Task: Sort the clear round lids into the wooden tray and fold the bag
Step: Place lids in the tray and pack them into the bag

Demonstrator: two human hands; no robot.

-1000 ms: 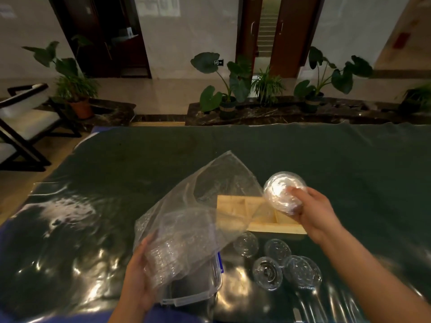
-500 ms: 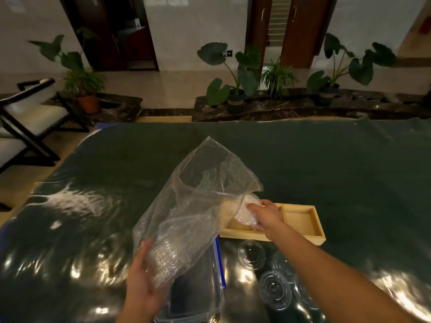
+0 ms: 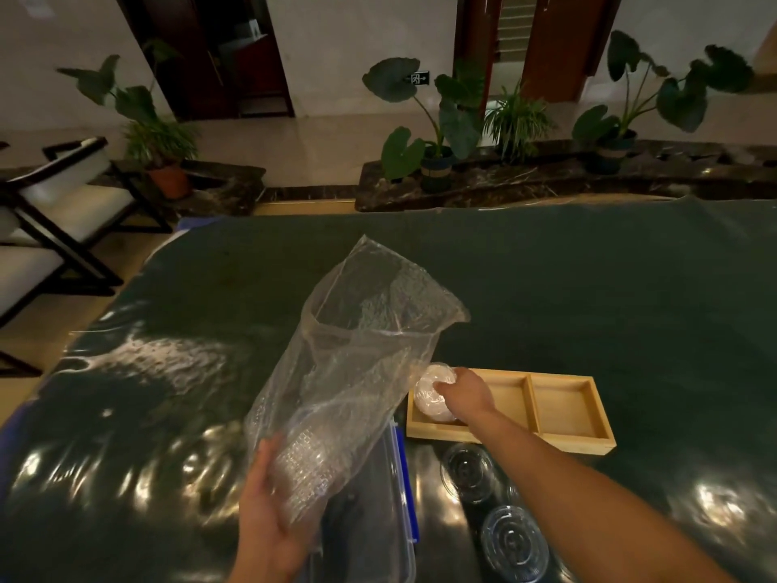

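Step in hand: setting clear round lid [image 3: 433,395], pinched by right hand [image 3: 464,393], into left compartment of wooden tray [image 3: 563,440]. Plastic bag [image 3: 357,372] gripped near lower end by left hand [image 3: 269,515], mouth upward. Next, likely: release, then reach for loose lids [image 3: 469,471] before tray.

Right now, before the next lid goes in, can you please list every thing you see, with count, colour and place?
lid stack: one, clear whitish, over the tray's left compartment
loose lids: at least two, clear, table, near side of tray
wooden tray: one, light wood, right of the bag
bag: one, clear, held up at centre
plastic box: one, clear with blue edge, under the bag
table: one, dark green cover
potted plants: several, green, beyond the table
chair: one, dark frame, far left
left hand: grips the bag's bottom
right hand: grips the lid stack
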